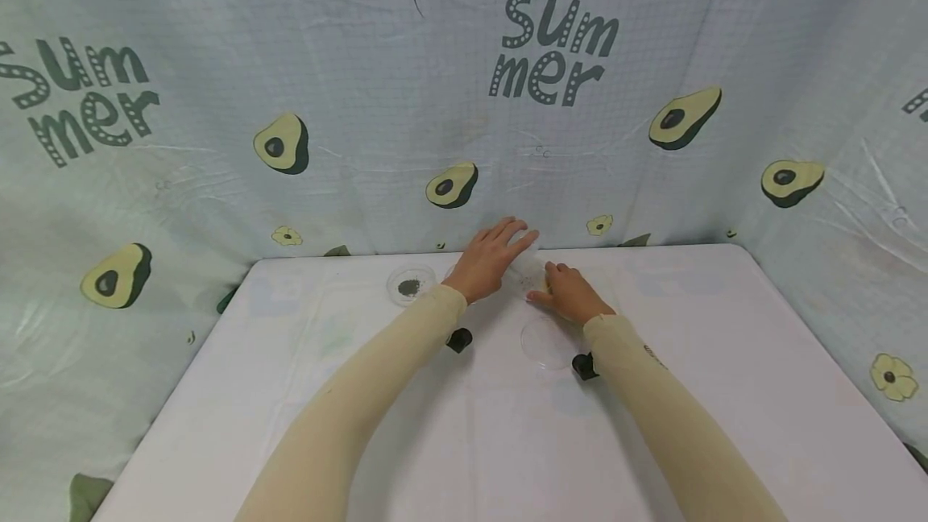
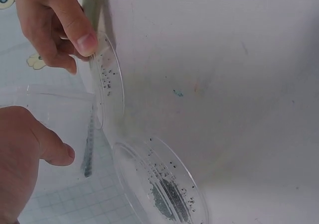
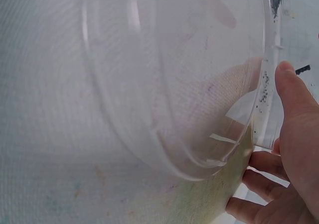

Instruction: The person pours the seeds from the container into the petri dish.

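Observation:
My left hand is at the table's far edge, pinching a clear plastic bag with dark grains gathered along one edge. The bag hangs beside a shallow petri dish holding a few scattered dark grains. My right hand holds that dish by its rim, with the thumb on top and the other fingers lower. Left of my left hand sits another petri dish with a pile of dark grains. A clear round lid or dish lies in front of my right hand.
The white table ends at a hanging printed cloth just behind both hands. Black wrist-camera mounts stick out under my forearms. Small coloured specks mark the tabletop.

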Motion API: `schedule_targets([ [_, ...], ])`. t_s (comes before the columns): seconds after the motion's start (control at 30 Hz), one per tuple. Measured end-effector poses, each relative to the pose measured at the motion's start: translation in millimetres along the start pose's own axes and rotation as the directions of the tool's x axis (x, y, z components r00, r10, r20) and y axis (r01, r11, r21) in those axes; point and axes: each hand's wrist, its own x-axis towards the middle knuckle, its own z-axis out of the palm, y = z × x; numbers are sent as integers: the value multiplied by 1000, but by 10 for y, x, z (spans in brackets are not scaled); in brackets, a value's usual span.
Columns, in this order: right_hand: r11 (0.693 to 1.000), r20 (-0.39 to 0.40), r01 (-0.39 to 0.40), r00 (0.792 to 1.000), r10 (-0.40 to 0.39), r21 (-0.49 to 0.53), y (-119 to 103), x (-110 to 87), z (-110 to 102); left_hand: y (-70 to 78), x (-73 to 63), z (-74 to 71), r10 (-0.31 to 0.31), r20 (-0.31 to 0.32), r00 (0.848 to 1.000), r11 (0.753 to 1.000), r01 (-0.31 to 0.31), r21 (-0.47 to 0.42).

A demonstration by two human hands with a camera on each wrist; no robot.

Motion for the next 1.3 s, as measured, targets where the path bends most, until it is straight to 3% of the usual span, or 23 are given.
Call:
schedule_targets([
  [0.9, 999, 18, -12, 1000, 12, 30, -17, -4, -21, 23, 62, -49, 134, -10, 991, 973, -130, 188],
  [1.3, 999, 24, -15, 1000, 14, 28, 0, 14, -5, 7, 45, -30, 126, -40, 991, 980, -118, 157],
])
